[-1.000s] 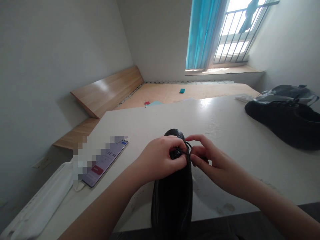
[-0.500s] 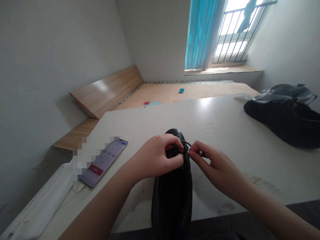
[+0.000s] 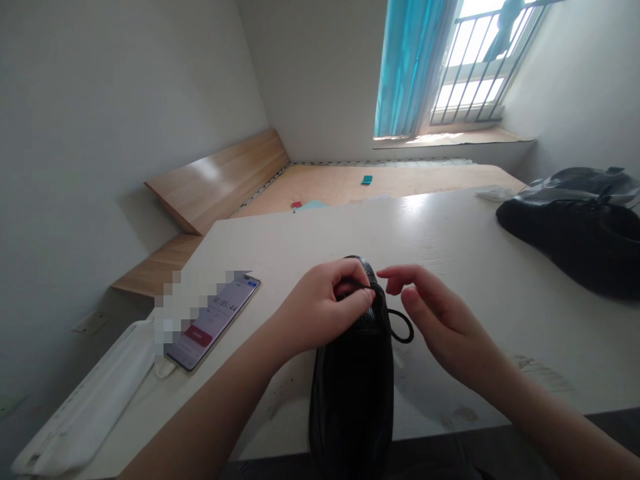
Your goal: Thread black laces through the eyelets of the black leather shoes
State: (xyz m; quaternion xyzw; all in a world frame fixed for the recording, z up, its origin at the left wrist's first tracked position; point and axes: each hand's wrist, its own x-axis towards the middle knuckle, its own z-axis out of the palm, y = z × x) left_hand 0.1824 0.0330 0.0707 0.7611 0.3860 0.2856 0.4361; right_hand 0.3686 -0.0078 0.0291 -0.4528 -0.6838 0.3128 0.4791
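A black leather shoe (image 3: 353, 387) lies on the white table (image 3: 310, 240), toe pointing away from me. My left hand (image 3: 320, 310) rests on its upper part, thumb and fingers pinched on the black lace (image 3: 400, 327). A loop of that lace hangs out to the right of the shoe. My right hand (image 3: 435, 320) hovers just right of the loop with its fingers apart, holding nothing.
A phone (image 3: 213, 320) with a running timer lies on the table to the left, beside a white cloth (image 3: 90, 407). A second black shoe (image 3: 575, 240) sits at the right edge. Beyond the table are a wooden bed base (image 3: 380, 183) and a window with a blue curtain (image 3: 407, 67).
My right hand has let go of the lace and opened. A loop now hangs free to the right of the shoe. My left hand keeps its pinch.
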